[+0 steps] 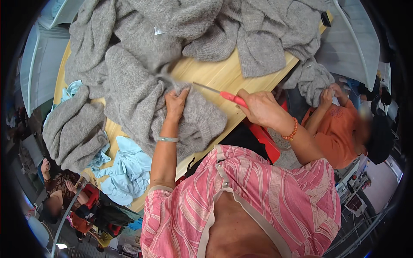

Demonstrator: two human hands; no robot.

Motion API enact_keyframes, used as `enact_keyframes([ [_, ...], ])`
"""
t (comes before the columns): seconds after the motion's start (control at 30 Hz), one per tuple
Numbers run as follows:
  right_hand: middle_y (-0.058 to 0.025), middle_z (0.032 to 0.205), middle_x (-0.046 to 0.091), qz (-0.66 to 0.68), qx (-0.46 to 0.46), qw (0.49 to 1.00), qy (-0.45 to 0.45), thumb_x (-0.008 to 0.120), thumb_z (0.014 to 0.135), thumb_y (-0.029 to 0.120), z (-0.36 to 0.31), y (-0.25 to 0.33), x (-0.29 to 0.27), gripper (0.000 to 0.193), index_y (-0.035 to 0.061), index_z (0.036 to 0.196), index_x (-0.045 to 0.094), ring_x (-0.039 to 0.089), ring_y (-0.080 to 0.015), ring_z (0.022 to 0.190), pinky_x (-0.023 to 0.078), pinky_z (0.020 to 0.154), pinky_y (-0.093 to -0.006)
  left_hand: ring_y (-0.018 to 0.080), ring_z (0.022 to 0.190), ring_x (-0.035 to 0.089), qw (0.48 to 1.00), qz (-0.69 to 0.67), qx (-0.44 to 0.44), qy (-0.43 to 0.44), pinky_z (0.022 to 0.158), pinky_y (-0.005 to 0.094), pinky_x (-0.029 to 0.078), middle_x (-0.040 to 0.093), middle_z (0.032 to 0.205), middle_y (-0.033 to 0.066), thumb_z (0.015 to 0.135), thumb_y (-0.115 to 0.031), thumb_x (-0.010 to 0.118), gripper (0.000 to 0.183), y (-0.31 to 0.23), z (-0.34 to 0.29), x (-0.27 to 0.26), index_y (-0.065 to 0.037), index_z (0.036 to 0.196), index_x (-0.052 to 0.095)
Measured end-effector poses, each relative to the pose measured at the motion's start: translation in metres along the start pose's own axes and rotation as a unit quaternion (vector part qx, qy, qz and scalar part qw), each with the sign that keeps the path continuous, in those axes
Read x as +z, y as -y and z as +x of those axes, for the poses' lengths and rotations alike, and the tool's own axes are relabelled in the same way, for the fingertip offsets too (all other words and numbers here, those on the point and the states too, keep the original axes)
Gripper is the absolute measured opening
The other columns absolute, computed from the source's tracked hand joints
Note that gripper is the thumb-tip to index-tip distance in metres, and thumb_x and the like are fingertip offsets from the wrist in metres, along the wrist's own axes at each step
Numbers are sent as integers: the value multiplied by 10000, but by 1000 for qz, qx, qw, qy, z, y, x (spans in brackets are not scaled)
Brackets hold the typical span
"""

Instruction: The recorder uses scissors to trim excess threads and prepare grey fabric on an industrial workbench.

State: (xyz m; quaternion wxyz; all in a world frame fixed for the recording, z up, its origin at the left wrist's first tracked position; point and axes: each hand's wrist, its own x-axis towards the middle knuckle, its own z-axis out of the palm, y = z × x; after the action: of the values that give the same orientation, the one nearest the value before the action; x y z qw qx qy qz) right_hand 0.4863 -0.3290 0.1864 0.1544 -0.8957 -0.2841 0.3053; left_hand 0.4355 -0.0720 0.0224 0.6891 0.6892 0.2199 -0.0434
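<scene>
On wooden tabletop (217, 71), grey knitwear (133, 88)

Counter (226, 71): pale yellow, wood-grained surface
Counter's near left edge: crumpled light-blue cloth (124, 170)
Beyond the right edge: person in an orange top (337, 137)
Below that edge: bright-red object (269, 144)
Upper right: translucent whitish panel (352, 45)
Lower left: person in brown patterned top (60, 184)

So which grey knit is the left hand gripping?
The knit in front of the pink shirt, bunched in the left hand; others on the table lie beyond it or to its left.
</scene>
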Motion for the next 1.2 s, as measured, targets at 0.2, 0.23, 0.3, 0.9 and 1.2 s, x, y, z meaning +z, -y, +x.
enact_keyframes([
  [0.2, -200, 668, 593, -3, -35, 999, 35, 577, 858, 227, 12, -4, -10, 217, 40, 944, 510, 604, -393, 677, 453, 613, -474, 50, 720, 566, 999, 32, 14, -6, 663, 219, 452, 660, 805, -25, 822, -64, 652, 89, 2, -5, -2, 8, 855, 692],
  [0.23, -199, 661, 590, -11, -24, 1000, 4, 579, 858, 227, 14, -6, -11, 216, 40, 944, 516, 601, -394, 674, 452, 611, -473, 87, 734, 589, 999, 45, -15, 23, 684, 241, 465, 670, 814, 13, 804, -59, 651, 102, 0, -9, -2, 7, 873, 689],
  [0.3, -194, 661, 596, -9, -32, 999, 3, 577, 848, 201, 16, -9, -13, 198, 30, 918, 507, 608, -384, 670, 460, 606, -468, 124, 748, 612, 996, 57, -43, 49, 705, 264, 478, 679, 823, 50, 786, -53, 651, 124, -6, -15, 0, 5, 890, 685],
  [0.9, -183, 606, 572, -39, -95, 992, 73, 583, 843, 230, 30, -11, -39, 217, 38, 914, 511, 595, -376, 614, 449, 565, -456, 391, 857, 581, 857, 410, 294, 105, 769, 465, 477, 620, 897, 197, 606, -24, 635, 177, 19, -33, -12, -51, 778, 666],
  [1.2, -163, 591, 563, -51, -134, 987, 66, 582, 847, 217, 37, -11, -40, 206, 37, 890, 493, 598, -362, 611, 445, 558, -449, 380, 886, 589, 840, 474, 208, 163, 795, 469, 475, 633, 931, 183, 611, -22, 609, 269, 33, -31, -14, -68, 866, 682],
])
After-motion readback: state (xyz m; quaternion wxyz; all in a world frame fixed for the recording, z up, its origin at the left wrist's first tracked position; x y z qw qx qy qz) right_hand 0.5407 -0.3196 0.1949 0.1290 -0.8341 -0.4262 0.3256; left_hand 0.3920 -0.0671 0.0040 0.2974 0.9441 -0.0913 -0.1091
